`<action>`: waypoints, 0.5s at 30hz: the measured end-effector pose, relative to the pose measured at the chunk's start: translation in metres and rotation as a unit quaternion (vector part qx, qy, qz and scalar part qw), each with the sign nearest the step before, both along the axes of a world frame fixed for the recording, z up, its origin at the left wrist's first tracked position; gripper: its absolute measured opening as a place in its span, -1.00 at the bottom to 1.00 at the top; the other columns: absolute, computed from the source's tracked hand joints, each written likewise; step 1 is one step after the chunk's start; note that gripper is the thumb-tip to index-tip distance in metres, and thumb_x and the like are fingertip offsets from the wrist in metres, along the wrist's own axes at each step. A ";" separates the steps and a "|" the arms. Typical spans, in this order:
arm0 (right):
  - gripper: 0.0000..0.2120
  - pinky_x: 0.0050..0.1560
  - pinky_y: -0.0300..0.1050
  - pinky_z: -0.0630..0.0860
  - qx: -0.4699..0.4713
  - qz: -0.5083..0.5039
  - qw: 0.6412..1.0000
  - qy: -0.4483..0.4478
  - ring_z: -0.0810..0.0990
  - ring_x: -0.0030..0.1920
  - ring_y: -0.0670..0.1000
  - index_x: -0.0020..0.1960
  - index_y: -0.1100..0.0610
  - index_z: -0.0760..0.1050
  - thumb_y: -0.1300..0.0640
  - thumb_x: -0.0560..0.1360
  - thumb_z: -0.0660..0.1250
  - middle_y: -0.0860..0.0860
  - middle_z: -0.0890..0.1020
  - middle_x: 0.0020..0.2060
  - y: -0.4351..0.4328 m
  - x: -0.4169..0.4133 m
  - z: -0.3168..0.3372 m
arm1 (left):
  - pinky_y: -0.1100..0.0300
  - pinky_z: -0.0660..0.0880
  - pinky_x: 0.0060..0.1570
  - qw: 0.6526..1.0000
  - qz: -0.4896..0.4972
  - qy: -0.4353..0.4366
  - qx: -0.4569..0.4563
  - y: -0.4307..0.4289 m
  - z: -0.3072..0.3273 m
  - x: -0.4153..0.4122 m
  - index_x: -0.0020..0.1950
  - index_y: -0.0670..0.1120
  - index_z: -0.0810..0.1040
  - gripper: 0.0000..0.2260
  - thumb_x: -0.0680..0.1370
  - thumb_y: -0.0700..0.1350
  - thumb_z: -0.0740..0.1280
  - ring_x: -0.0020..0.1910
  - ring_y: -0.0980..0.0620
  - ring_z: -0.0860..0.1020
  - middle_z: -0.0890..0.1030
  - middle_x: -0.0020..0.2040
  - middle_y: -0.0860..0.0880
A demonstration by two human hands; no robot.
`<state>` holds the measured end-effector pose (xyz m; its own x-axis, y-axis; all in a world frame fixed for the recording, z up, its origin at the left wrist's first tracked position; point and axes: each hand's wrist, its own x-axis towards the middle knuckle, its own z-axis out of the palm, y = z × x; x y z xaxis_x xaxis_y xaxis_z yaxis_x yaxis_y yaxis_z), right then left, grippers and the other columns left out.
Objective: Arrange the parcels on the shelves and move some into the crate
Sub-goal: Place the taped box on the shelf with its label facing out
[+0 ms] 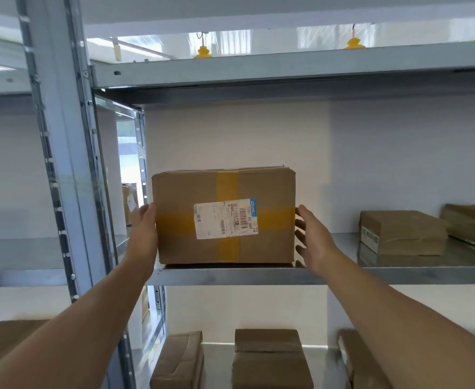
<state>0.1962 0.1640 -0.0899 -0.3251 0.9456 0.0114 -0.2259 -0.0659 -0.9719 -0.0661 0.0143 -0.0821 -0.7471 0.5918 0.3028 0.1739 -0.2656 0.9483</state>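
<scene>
I am viewing a grey metal rack through the head camera. A large parcel (174,237), a brown cardboard box crossed with yellow tape (228,186) and carrying a white shipping label (225,219) on its front face, sits upright on the middle shelf (230,276). It is at the shelf's front edge, near the rack's left post (62,136).

Both my bare arms reach up to it. My left hand (145,228) lies flat against the box's left side, fingers straight along the cardboard. My right hand (313,237) is at the box's right side, fingers spread and relaxed. Its thumb tip touches the right edge; I cannot tell whether the other fingers make contact. Neither hand curls round anything.

Further right on the same shelf, well apart from the box, lies a flat parcel (401,231), with a far-right parcel (472,223) just beside it at the frame edge.

On the lower shelf (218,360) three brown parcels sit in a row: a left parcel (180,360), a centre parcel (270,357) and a third parcel (351,357) partly hidden by my right forearm.
</scene>
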 end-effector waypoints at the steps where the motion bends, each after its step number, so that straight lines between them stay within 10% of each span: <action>1: -0.42 0.57 0.21 0.13 0.007 0.005 1.000 -0.007 0.22 0.58 0.14 0.59 -0.04 0.25 -0.26 0.65 0.15 0.01 0.31 0.57 -0.002 0.005 0.001 | -0.16 0.24 0.43 1.000 0.017 0.007 -0.005 0.000 0.000 0.005 0.53 0.16 0.20 -0.49 0.62 0.32 0.02 0.48 -0.05 0.29 0.30 0.51 0.09; 7: -0.40 0.59 0.16 0.14 0.041 0.034 0.998 -0.036 0.19 0.60 0.11 0.63 -0.02 0.18 -0.21 0.67 0.14 0.00 0.24 0.61 -0.008 0.043 0.004 | -0.21 0.31 0.38 0.988 0.148 0.043 -0.022 -0.003 0.000 0.055 0.55 0.08 0.19 -0.53 0.67 0.20 0.04 0.42 -0.13 0.36 0.33 0.48 -0.02; 15: -0.47 0.56 0.14 0.22 0.125 0.074 0.977 -0.156 0.26 0.56 0.06 0.61 -0.04 0.19 -0.20 0.70 0.07 -0.05 0.28 0.58 -0.015 0.103 0.009 | -0.02 0.40 0.27 0.994 0.078 0.067 -0.029 -0.001 -0.007 0.162 0.51 0.04 0.24 -0.62 0.70 0.08 0.06 0.30 -0.08 0.43 0.50 0.26 -0.02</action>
